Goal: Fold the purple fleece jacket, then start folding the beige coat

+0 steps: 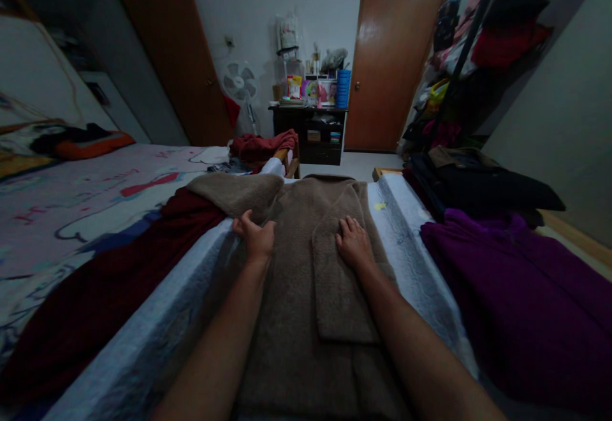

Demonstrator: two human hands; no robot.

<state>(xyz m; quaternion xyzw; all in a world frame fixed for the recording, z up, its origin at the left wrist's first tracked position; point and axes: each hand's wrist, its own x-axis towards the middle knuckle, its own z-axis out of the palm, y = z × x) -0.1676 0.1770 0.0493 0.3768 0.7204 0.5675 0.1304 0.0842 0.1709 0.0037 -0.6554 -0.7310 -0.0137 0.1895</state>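
Observation:
A brown fleece sweater (291, 268) lies spread in front of me on a bed with a light patterned cover. Its right sleeve (335, 293) is folded in over the body and points toward me. My right hand (354, 242) rests flat on that folded sleeve near the shoulder. The left sleeve (239, 192) stretches out to the left, over a dark red garment (119, 280). Just below that sleeve, at the sweater's left edge, is my left hand (255, 237), thumb and fingers apart; I see nothing held in it.
A folded purple garment (516, 300) lies on the right, with a dark clothing stack (492, 182) behind it. Another bed (109, 178) with a printed sheet is at left. Farther back are a red cloth (262, 147), a fan (240, 83), a black cabinet (308, 150) and a wooden door (382, 57).

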